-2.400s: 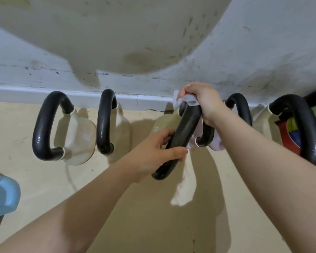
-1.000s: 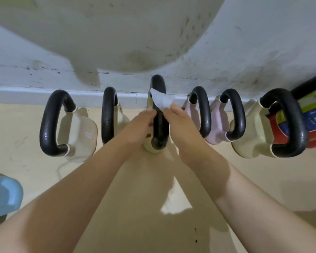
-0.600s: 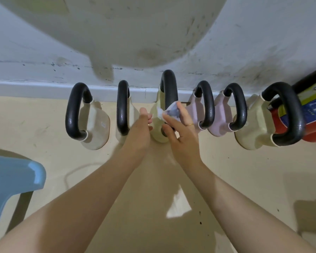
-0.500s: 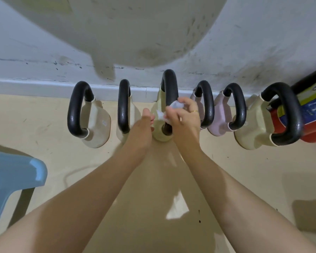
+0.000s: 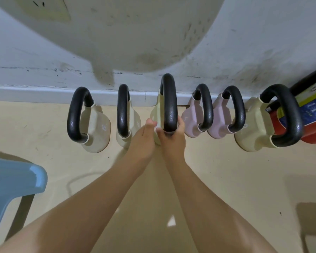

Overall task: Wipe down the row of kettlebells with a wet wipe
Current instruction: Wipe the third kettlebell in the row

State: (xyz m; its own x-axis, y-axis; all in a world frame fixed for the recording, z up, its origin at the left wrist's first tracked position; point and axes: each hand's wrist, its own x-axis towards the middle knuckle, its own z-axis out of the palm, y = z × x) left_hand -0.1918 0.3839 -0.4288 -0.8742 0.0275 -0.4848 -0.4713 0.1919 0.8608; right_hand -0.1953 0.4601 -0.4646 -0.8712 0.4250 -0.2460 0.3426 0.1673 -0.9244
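Below, six kettlebells stand in a row on the floor [image 5: 226,179] against a scuffed white wall [image 5: 244,42], each with a thick black loop handle. Both hands meet at the third kettlebell [image 5: 158,114], a cream one near the middle. The right hand [image 5: 172,141] is curled around the near base of its handle [image 5: 169,103], and a small white scrap, likely the wipe [image 5: 157,129], shows between the two hands; most of it is hidden. The left hand [image 5: 144,137] rests against the bell's body, fingers closed and touching the right. A kettlebell of this kind is probably heavy, rigid and stable, so it needs little steadying, though its coated body may turn slick once wet. The handle looks faintly textured and offers the surest hold, best taken at the top of the loop. The wipe is thin, soft and limp, and should be pinched flat under the fingers. Two pink kettlebells [image 5: 192,123] sit just right, a red extinguisher [image 5: 314,128] at far right, a blue stool [image 5: 11,179] at left.
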